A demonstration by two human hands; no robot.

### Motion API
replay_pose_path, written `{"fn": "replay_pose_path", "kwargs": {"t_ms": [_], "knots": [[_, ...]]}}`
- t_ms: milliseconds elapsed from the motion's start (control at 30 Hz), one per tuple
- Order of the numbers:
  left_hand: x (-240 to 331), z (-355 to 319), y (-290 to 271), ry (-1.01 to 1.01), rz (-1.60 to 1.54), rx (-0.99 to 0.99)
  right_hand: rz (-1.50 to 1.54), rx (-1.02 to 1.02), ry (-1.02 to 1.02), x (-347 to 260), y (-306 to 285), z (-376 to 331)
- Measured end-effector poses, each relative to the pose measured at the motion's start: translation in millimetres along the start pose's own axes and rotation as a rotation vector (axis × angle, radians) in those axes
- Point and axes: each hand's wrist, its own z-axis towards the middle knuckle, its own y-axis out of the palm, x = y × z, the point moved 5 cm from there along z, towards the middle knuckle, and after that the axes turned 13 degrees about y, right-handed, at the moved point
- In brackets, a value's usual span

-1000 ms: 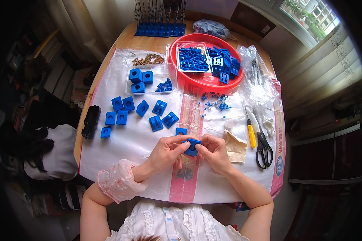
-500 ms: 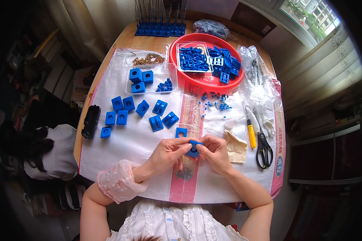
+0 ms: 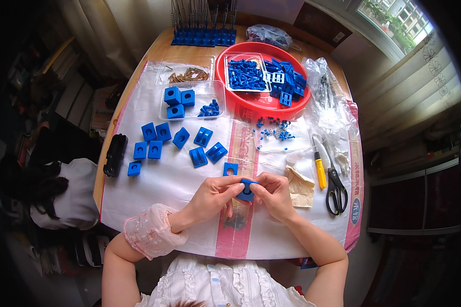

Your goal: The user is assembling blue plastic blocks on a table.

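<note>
1. Left hand (image 3: pixel 208 196), right hand (image 3: pixel 274 197): both pinched closed on one blue block (image 3: pixel 247 195).
2. Block is over table (image 3: pixel 159 50), mid-width, toward front edge.
3. Black scissors (image 3: pixel 335 183) near right edge.

Wht frilly blouse (image 3: pixel 197 281) w/ lt-blue btns (image 3: pixel 216 279) — puffy pink L sleeve cover (image 3: pixel 151 231), gathered ends.

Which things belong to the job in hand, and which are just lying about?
Likely in the job:
blue piece, held by left hand and right hand
loose blue blocks, same colour

Apparently just lying about, untouched:
scissors
yellow-handled tool
beige folded piece
black oblong object
</note>
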Motion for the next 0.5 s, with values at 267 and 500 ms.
{"fn": "replay_pose_path", "kwargs": {"t_ms": [267,500], "knots": [[1.8,0.7,-1.1,0.038,0.012,0.014,0.027,-0.016,-0.008,2.1,1.0,0.4],[2.3,1.0,-3.6,0.006,-0.015,0.023,0.022,-0.066,-0.037,4.0,1.8,-0.1]]}}
